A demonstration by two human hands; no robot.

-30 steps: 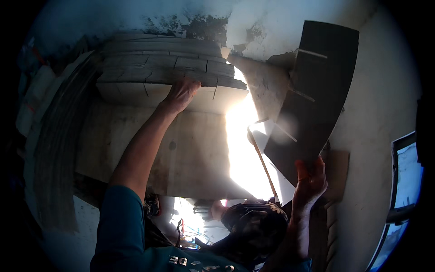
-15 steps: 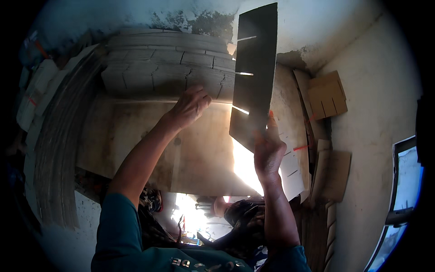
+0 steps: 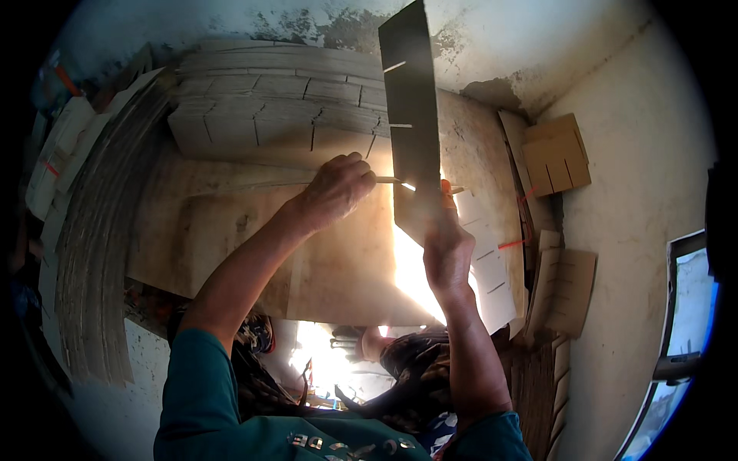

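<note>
My right hand [image 3: 448, 246] grips the lower end of a long slotted cardboard strip [image 3: 415, 92], held up with its slots toward the left. An orange covering shows on a finger of that hand. To the left, the fingers of my left hand [image 3: 340, 188] are closed on a second cardboard strip [image 3: 387, 180], seen nearly edge-on. This one meets the upright strip at its lowest slot, and a short end shows beyond it on the right. How deep it sits in the slot cannot be made out.
Stacked slotted cardboard [image 3: 231, 127] lines the back of the wooden board [image 3: 338, 276]. A tall cardboard pile [image 3: 100, 253] stands at left. Slotted pieces lie under the right arm [image 3: 492, 276], and more cardboard [image 3: 555, 157] leans by the right wall. Bright light glares mid-board.
The upright strip has shifted slightly left. My left hand has moved right and a little down, and the second strip now shows in it, touching the upright one at a slot.
</note>
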